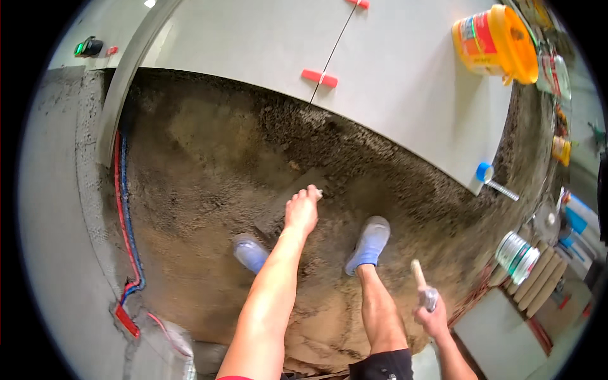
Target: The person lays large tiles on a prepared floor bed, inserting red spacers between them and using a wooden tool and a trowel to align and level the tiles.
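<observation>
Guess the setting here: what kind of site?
Likely a room having its floor tiled: large grey tiles with red levelling clips border a raw mortar bed, and an orange bucket stands on them.

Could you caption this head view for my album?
Left hand trowelling mortar bed beside laid tiles; right hand gripping a wooden handle.

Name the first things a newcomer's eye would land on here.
The bright orange bucket on the pale floor tiles at upper right stands out first. In the middle, the left hand presses a flat trowel onto the dark mortar bed. At lower right, the right hand grips a wooden-handled tool.
</observation>
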The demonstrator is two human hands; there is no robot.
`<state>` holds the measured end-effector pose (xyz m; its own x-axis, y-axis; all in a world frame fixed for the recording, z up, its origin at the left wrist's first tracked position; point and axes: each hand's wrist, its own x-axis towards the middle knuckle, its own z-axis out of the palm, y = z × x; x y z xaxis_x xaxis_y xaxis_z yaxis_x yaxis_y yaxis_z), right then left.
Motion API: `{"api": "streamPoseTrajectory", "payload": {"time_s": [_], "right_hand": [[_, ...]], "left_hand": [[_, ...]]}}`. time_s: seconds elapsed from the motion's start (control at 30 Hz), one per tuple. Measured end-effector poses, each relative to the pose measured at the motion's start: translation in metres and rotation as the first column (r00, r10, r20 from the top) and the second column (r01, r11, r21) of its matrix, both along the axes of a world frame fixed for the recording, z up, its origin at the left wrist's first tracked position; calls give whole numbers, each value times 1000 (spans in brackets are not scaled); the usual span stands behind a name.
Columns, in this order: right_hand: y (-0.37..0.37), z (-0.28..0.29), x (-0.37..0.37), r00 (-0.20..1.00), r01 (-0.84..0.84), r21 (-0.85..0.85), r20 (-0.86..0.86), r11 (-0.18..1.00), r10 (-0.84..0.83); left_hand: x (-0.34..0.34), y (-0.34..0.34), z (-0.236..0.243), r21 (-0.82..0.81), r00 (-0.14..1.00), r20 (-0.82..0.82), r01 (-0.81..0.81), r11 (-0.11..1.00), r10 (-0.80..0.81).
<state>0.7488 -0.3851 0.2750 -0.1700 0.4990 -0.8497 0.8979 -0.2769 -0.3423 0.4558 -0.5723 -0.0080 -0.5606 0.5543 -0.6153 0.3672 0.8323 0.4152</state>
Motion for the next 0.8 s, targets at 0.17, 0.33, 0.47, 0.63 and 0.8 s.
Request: {"api": "streamPoseTrajectory", "payload": {"time_s": [0.17,0.33,0.47,0.63,0.8], "right_hand": [[-55,-62,-63,967,-238,136,-59,962,248],[-74,-113,-95,672,-599,370,-250,710,697],[-68,-149,-124,413,-601,628,-286,494,865],[-41,-214,-161,280,-572,770,-139,282,950],[-41,-237,-238,318,-722,616,-108,314,942]], "left_hand": [[-2,-22,6,100,926,-110,372,923,-362],[-52,-89,1,-56,696,-316,665,745,-645],[-77,-129,22,-441,609,-67,692,571,-790],[-38,-78,32,320,999,14,37,947,-44],[-7,-10,-10,523,788,480,-610,595,386]]}}
